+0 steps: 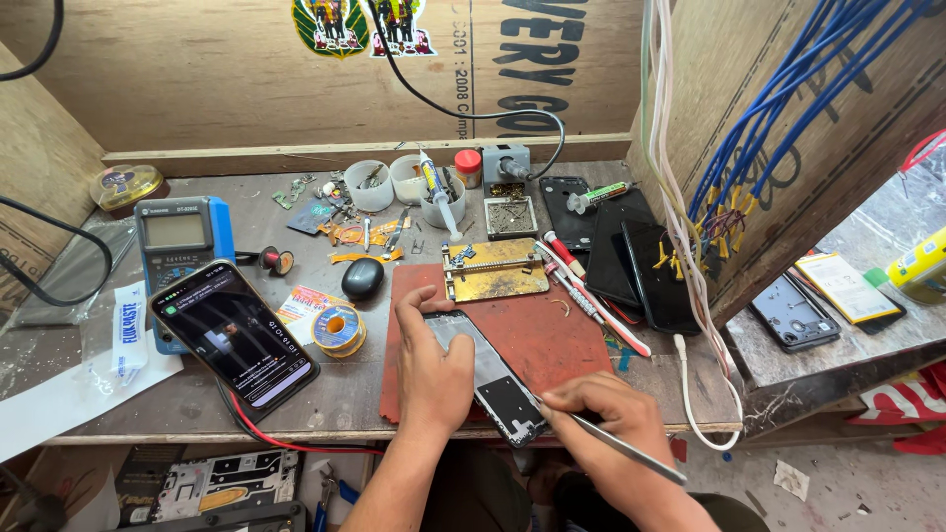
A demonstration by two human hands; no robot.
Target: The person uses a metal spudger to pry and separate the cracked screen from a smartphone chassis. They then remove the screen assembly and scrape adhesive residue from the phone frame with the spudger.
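Daylight is pouring in from the right over a scuffed wooden workbench (296, 409) that's sitting boxed in by plywood walls (197, 69), with blue wires (778, 108) hanging down the right panel and a dusty concrete floor (838, 483) showing underneath.

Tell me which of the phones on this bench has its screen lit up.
The phone lying at the left beside the blue multimeter is lit. The dark phones at the right are unlit, and the opened phone under the hands shows no display.

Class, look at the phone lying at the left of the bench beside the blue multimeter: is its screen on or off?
On. The phone shows a lit picture and a bright bar on its screen.
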